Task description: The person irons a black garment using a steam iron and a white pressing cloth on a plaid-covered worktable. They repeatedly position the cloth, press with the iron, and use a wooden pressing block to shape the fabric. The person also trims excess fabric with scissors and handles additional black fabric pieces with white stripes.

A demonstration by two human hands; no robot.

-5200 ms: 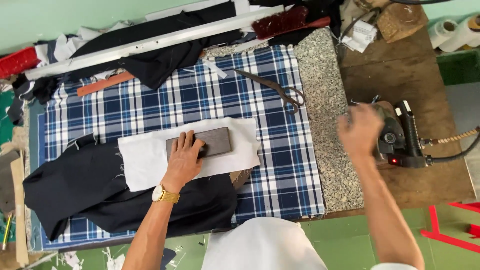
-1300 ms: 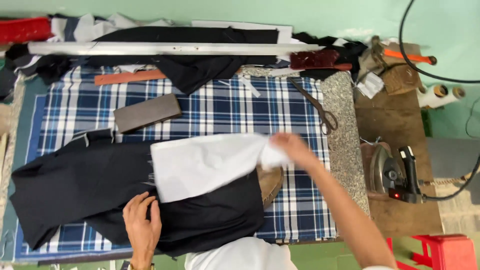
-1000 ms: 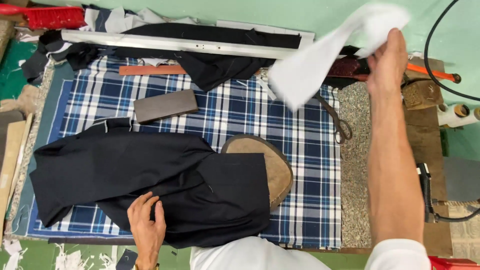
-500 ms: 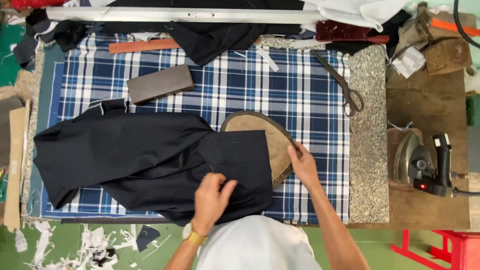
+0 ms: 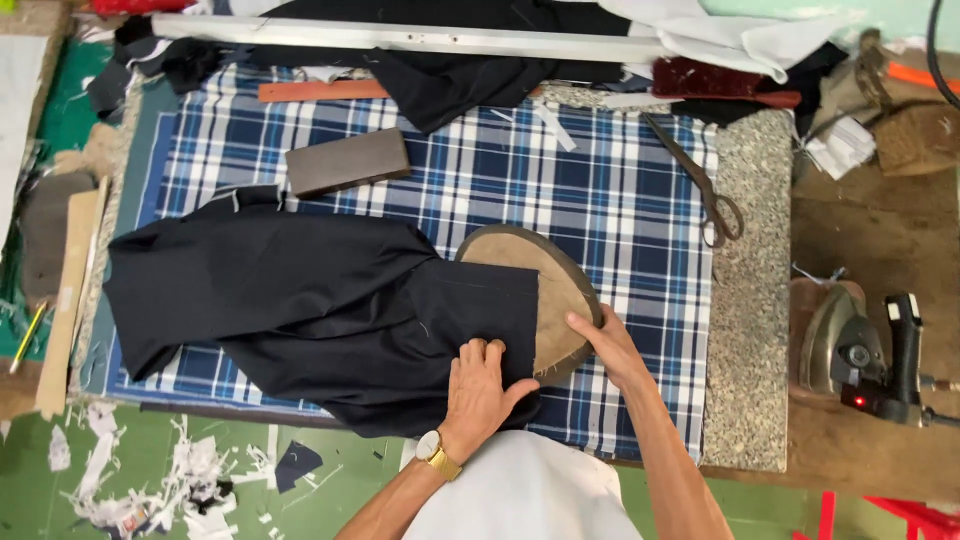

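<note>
Your left hand (image 5: 478, 390) lies flat, fingers together and thumb spread, pressing the dark garment (image 5: 300, 305) near the front edge of the table (image 5: 745, 300); it grips nothing. Your right hand (image 5: 608, 345) rests open on the rim of the oval pressing pad (image 5: 545, 290), fingers laid along its right edge, not clenched on it. The garment spreads from the left part of the plaid cover (image 5: 600, 190) toward the middle, and its right end lies draped over the pad (only the pad's right half shows). Behind the garment, toward the back left of the cover, sits a dark rectangular block (image 5: 347, 160). Scissors (image 5: 700, 190) lie at the cover's right edge, partly on the speckled strip. An iron (image 5: 860, 350) rests well apart, at the table's right end. A long metal ruler (image 5: 420, 38) runs along the back edge.
</note>
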